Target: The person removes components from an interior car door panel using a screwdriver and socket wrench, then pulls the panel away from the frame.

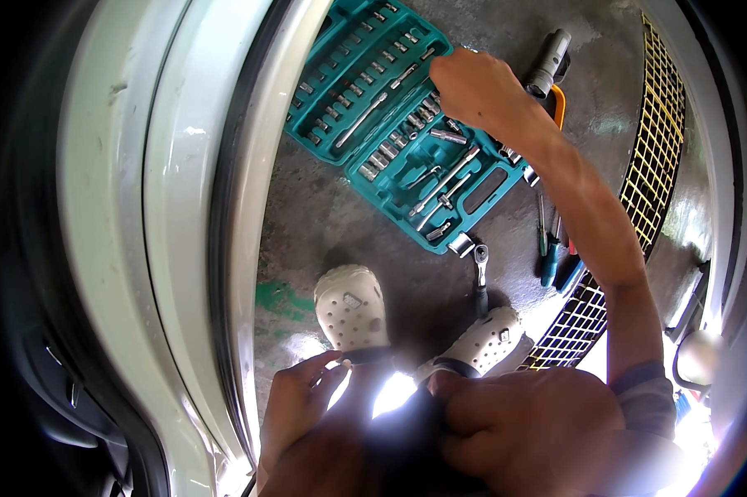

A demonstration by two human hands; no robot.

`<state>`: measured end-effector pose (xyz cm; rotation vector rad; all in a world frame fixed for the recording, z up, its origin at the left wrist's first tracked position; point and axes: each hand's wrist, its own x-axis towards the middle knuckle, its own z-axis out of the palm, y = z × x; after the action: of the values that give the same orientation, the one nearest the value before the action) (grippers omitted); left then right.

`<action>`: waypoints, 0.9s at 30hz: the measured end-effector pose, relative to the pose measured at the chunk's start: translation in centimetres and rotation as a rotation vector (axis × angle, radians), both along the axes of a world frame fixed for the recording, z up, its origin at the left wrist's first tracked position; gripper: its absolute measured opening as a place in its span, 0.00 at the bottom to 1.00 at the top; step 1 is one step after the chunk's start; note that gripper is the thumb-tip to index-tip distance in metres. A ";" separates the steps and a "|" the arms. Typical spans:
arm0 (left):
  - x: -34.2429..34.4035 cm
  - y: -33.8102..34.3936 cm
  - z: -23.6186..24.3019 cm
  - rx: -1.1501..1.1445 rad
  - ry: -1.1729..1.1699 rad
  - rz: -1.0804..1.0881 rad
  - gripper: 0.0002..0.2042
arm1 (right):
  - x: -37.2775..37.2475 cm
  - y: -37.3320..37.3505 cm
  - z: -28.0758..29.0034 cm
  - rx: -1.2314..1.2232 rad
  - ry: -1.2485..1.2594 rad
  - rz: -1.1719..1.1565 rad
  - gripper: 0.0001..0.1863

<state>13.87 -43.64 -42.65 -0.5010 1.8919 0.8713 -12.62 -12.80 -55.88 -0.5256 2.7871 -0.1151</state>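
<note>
My right hand, fingers curled, reaches over the upper right of an open teal socket case on the floor; its fingertips and anything in them are hidden. The case holds rows of chrome sockets, extension bars and smaller fittings. My left hand is low in the view beside my leg, thumb and forefinger curled close together; what they hold, if anything, is too small to tell. A ratchet lies below the case, beside my shoe.
A white car door frame runs down the left. My perforated shoes stand on concrete. Screwdrivers lie right of the case, a grey cylinder and orange-handled tool above. A yellow-edged floor grate curves along the right.
</note>
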 end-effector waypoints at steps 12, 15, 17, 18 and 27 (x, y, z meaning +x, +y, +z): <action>0.6 -0.2 -0.2 0.020 -0.014 -0.051 0.15 | -0.7 -0.2 -0.4 0.034 -0.053 -0.048 0.15; 0.4 0.1 0.0 0.025 -0.024 -0.034 0.15 | -0.4 0.2 -0.4 -0.019 -0.061 -0.096 0.14; 0.3 0.3 0.0 0.023 -0.035 -0.028 0.16 | -0.5 0.7 -1.0 -0.091 -0.049 -0.121 0.13; 0.2 0.5 0.1 0.022 -0.043 -0.019 0.15 | -0.7 1.1 -1.4 -0.101 -0.065 -0.121 0.13; -1.7 1.1 0.2 0.114 0.189 -0.007 0.12 | 5.7 3.9 2.9 -1.364 -0.491 -0.445 0.13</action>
<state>12.20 -42.52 -42.45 -0.3524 1.9987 1.0464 -6.91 -8.86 -53.00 -0.0601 1.9055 -1.9545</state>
